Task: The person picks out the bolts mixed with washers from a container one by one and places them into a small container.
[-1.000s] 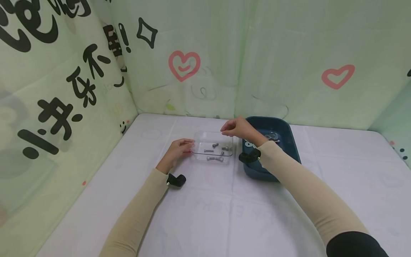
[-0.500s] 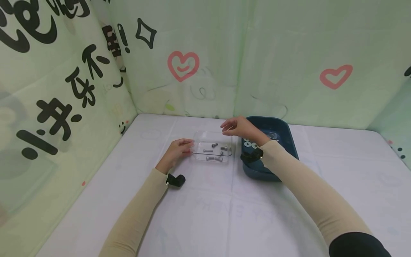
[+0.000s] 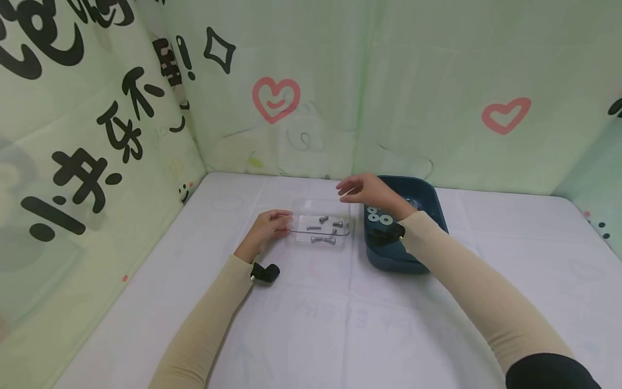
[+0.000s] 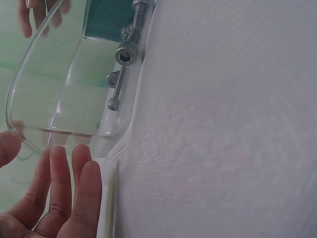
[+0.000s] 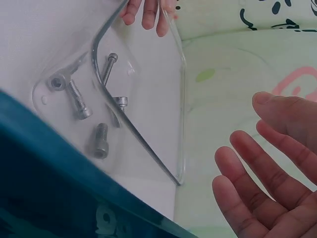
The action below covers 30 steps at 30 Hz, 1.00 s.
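Observation:
A clear plastic box [image 3: 318, 234] stands on the white-covered table with several metal socket-head screws [image 3: 324, 220] lying in it. My left hand [image 3: 269, 229] is at the box's left end. In the left wrist view its straight fingers [image 4: 60, 173] touch or nearly touch the end wall, and its thumb lies by the rim corner. Above the box's right far corner and the tray's edge, my right hand [image 3: 371, 192] hovers with fingers loosely bent and holds nothing. In the right wrist view, the screws [image 5: 101, 141] show through the clear wall.
Right of the box stands a dark blue tray [image 3: 439, 213], partly hidden by my right forearm. Pale washers [image 3: 386, 220] and something clear lie in it. A light green printed curtain [image 3: 418, 108] rises behind the table and along its left side.
My right hand has shifted slightly to the right and up, with its fingers spread a little more. My left hand and the box keep their places.

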Each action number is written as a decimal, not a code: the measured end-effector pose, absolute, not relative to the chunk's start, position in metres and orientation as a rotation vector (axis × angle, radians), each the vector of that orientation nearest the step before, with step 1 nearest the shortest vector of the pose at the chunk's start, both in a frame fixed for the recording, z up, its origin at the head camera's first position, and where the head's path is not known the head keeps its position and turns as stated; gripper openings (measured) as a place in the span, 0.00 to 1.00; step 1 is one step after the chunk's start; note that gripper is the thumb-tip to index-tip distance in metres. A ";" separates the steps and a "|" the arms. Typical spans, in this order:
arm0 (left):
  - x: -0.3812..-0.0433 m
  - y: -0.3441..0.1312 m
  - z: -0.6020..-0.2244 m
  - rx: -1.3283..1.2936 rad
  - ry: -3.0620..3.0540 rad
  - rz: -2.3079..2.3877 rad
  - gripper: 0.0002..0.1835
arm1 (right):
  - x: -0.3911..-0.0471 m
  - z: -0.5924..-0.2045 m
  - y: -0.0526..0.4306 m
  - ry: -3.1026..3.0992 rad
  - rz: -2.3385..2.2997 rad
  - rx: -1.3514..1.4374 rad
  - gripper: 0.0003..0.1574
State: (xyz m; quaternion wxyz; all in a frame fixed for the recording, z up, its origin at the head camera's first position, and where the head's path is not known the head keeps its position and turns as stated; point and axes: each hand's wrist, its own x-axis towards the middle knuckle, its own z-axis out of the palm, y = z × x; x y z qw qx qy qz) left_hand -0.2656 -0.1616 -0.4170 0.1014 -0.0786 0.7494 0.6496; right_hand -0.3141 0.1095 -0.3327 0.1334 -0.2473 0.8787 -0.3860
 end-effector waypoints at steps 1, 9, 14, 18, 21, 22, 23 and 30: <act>-0.266 -0.162 -0.417 -0.230 2.212 1.920 0.20 | -0.314 -0.332 0.111 2.552 -1.115 -0.715 0.23; -0.267 -0.162 -0.419 -0.234 2.217 1.914 0.20 | -0.309 -0.321 0.124 2.576 -1.100 -0.722 0.24; -0.267 -0.162 -0.418 -0.232 2.225 1.901 0.21 | -0.306 -0.316 0.132 2.588 -1.091 -0.753 0.24; -0.266 -0.161 -0.418 -0.228 2.220 1.913 0.21 | -0.300 -0.310 0.138 2.589 -1.085 -0.776 0.24; -0.266 -0.161 -0.418 -0.227 2.221 1.912 0.21 | -0.295 -0.307 0.143 2.596 -1.080 -0.791 0.25; -0.266 -0.161 -0.418 -0.229 2.223 1.909 0.21 | -0.294 -0.306 0.145 2.604 -1.079 -0.787 0.25; -0.266 -0.161 -0.418 -0.231 2.225 1.906 0.21 | -0.293 -0.305 0.147 2.615 -1.076 -0.784 0.25; -0.265 -0.161 -0.417 -0.242 2.221 1.905 0.21 | -0.288 -0.299 0.161 2.651 -1.074 -0.790 0.23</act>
